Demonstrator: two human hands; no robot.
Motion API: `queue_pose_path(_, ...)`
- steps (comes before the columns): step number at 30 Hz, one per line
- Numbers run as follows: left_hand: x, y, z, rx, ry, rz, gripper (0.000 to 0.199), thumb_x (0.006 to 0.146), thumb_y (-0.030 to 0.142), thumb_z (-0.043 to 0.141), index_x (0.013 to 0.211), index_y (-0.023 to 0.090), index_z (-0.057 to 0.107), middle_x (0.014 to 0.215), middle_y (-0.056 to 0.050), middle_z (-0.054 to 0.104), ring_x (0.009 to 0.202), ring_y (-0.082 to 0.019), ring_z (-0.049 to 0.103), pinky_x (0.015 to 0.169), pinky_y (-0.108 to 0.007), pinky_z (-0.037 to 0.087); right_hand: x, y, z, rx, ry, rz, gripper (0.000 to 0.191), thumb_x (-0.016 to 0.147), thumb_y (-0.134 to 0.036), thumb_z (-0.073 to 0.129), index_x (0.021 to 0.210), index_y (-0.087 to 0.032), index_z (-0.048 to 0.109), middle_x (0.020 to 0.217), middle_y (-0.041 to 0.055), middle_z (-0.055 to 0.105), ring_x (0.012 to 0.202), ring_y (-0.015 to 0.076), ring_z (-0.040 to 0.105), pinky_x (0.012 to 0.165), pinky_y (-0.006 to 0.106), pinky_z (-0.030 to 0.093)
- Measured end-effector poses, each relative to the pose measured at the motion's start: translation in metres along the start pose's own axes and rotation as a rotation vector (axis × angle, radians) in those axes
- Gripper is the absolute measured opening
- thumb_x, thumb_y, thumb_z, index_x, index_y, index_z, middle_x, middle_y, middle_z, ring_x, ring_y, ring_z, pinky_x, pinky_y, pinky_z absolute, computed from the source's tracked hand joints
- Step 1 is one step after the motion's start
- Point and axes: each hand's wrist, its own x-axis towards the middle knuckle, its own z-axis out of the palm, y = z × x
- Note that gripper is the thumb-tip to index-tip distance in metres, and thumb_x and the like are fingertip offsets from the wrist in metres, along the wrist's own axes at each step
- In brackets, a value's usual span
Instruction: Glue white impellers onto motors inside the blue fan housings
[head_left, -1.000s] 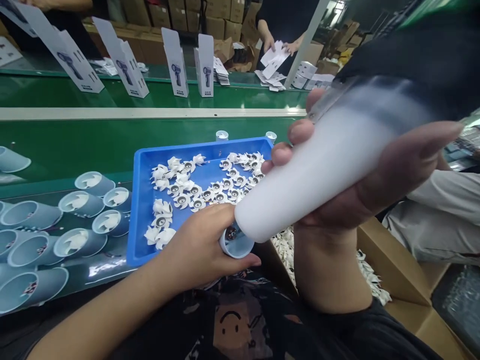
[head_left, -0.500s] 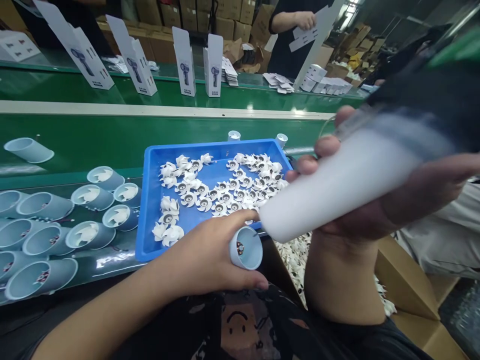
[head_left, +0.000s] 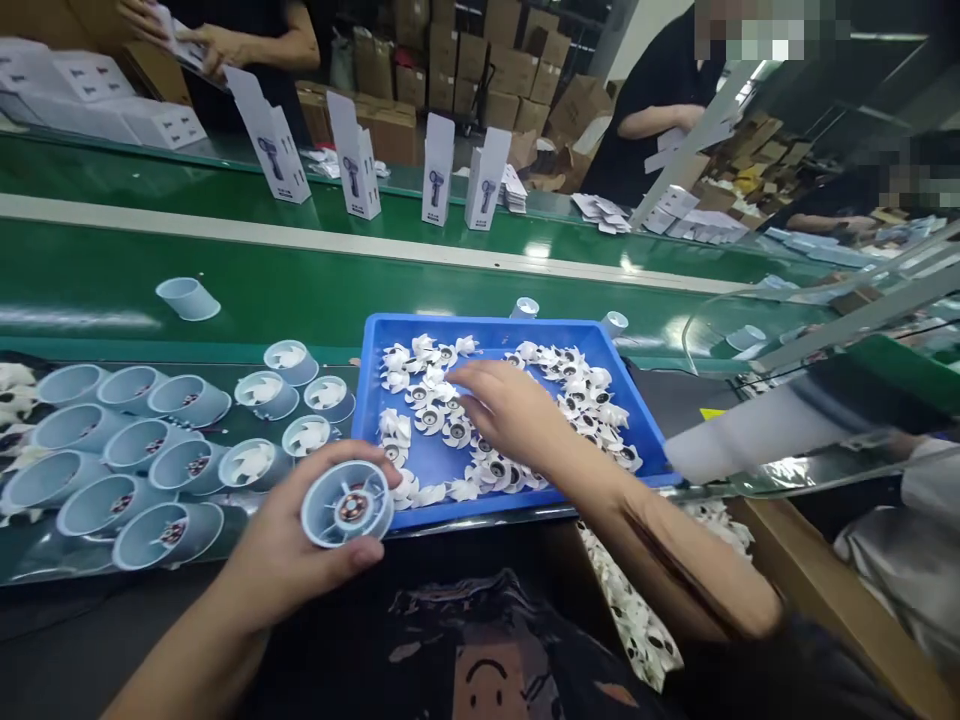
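My left hand is wrapped round a light-blue fan housing, its open end tilted up at me; a copper-coloured motor sits inside between the spokes. Over the blue tray, my right hand reaches in with its fingers stretched toward the white fan blades; no blade is plainly in its grasp. At the right of the tray a white cylinder with a dark and green end lies slanted at the bench edge.
More light-blue housings stand in rows on the left, some with white blades inside. Printed white boxes line the far side of the green belt. A carton of blades is below right. Co-workers stand opposite.
My right hand has let go of the white cylinder, which now lies at the right, and has moved left over the tray. My left hand keeps the housing, now further left in view.
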Motion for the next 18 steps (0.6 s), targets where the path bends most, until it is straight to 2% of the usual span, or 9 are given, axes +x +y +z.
queue_pose_path(3, -0.002, 0.001, 0.005, -0.006, 0.003, 0.014, 0.065, 0.066, 0.069, 0.078, 0.113, 0.030, 0.056, 0.099, -0.005, 0.072, 0.095, -0.028, 0.068, 0.082, -0.039, 0.056, 0.047, 0.005, 0.025, -0.145, -0.302, -0.024, 0.024, 0.097, -0.031, 0.062, 0.114, -0.014, 0.064, 0.117, 0.0083, 0.064, 0.107, 0.0210, 0.063, 0.095, 0.044, 0.054)
queue_pose_path(5, -0.007, -0.002, -0.001, 0.025, 0.034, 0.008, 0.065, 0.067, 0.069, 0.076, 0.114, 0.030, 0.056, 0.099, -0.004, 0.071, 0.093, -0.027, 0.068, 0.081, -0.038, 0.055, 0.064, 0.008, 0.034, -0.210, -0.422, -0.004, 0.024, 0.097, -0.031, 0.062, 0.114, -0.014, 0.064, 0.117, 0.0084, 0.064, 0.106, 0.0208, 0.064, 0.093, 0.043, 0.055)
queue_pose_path(7, -0.012, -0.008, -0.011, 0.060, 0.056, -0.022, 0.060, 0.070, 0.067, 0.075, 0.113, 0.030, 0.056, 0.099, -0.004, 0.071, 0.089, -0.027, 0.068, 0.078, -0.038, 0.054, 0.071, 0.008, 0.040, -0.232, -0.481, 0.028, 0.027, 0.097, -0.033, 0.062, 0.117, -0.015, 0.063, 0.121, 0.0090, 0.063, 0.108, 0.0214, 0.063, 0.094, 0.044, 0.054)
queue_pose_path(10, -0.017, -0.017, -0.021, 0.093, 0.065, -0.069, 0.059, 0.071, 0.063, 0.075, 0.116, 0.029, 0.053, 0.101, -0.005, 0.070, 0.091, -0.028, 0.067, 0.079, -0.040, 0.054, 0.069, 0.002, 0.041, -0.165, -0.475, 0.103, 0.030, 0.097, -0.034, 0.062, 0.120, -0.015, 0.062, 0.124, 0.0096, 0.061, 0.111, 0.0227, 0.061, 0.096, 0.045, 0.053)
queue_pose_path(13, -0.018, -0.021, -0.023, 0.106, 0.103, -0.079, 0.071, 0.070, 0.055, 0.079, 0.125, 0.029, 0.044, 0.106, -0.007, 0.069, 0.092, -0.027, 0.068, 0.082, -0.043, 0.055, 0.056, -0.008, 0.031, 0.033, -0.386, 0.160, 0.030, 0.097, -0.034, 0.062, 0.120, -0.015, 0.061, 0.125, 0.0102, 0.060, 0.111, 0.0229, 0.061, 0.096, 0.045, 0.053)
queue_pose_path(15, -0.015, -0.021, -0.021, 0.110, 0.131, -0.046, 0.067, 0.072, 0.050, 0.079, 0.124, 0.028, 0.042, 0.112, -0.008, 0.068, 0.097, -0.028, 0.068, 0.085, -0.044, 0.056, 0.039, -0.015, 0.022, 0.239, -0.335, 0.164, 0.030, 0.099, -0.034, 0.055, 0.123, -0.015, 0.057, 0.121, 0.0105, 0.062, 0.103, 0.0200, 0.064, 0.091, 0.041, 0.055)
queue_pose_path(18, -0.010, -0.018, -0.019, 0.224, 0.098, 0.074, 0.052, 0.076, 0.044, 0.077, 0.118, 0.026, 0.052, 0.134, -0.012, 0.062, 0.122, -0.033, 0.061, 0.099, -0.048, 0.051, 0.006, -0.026, 0.013, 0.585, -0.329, 0.123, 0.035, 0.101, -0.042, 0.042, 0.123, -0.016, 0.054, 0.104, 0.0091, 0.067, 0.083, 0.0150, 0.068, 0.080, 0.033, 0.058)
